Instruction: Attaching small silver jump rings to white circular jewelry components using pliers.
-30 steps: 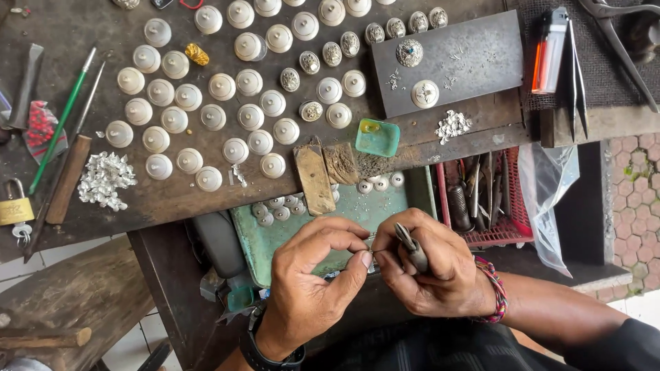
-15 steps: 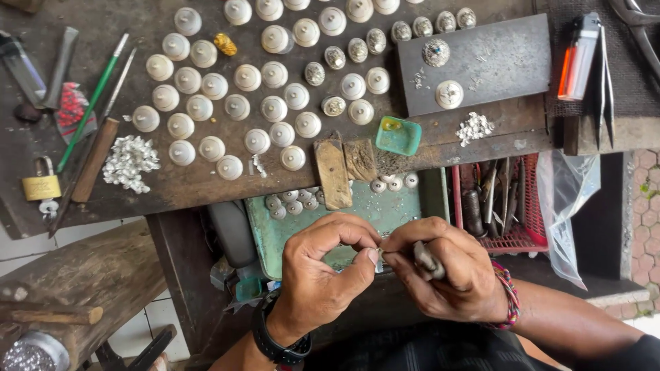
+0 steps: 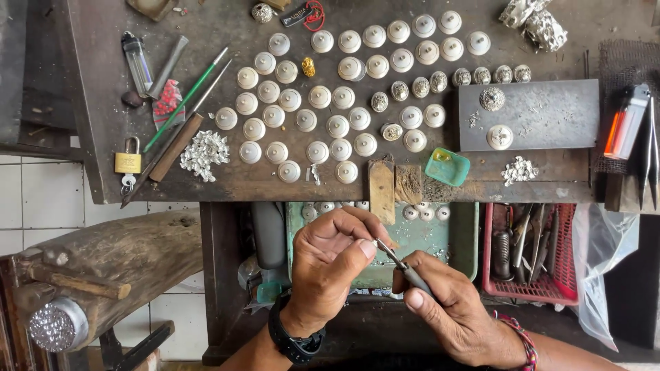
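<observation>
Tweezers (image 3: 392,257) sitting lower centre of frame, right hand (image 3: 450,309) fingers clamped on handle; left hand (image 3: 330,257) fingers pinching tiny piece at tips. Hands staying joined since earlier; view shifting only. Silver discs (image 3: 330,103) covering bench (image 3: 103,137) above.

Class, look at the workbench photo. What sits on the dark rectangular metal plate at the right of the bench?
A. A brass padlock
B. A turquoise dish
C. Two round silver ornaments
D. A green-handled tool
C: two round silver ornaments lie on the dark metal plate, while the brass padlock, green-handled tool and turquoise dish all lie off it on the bench.
</observation>
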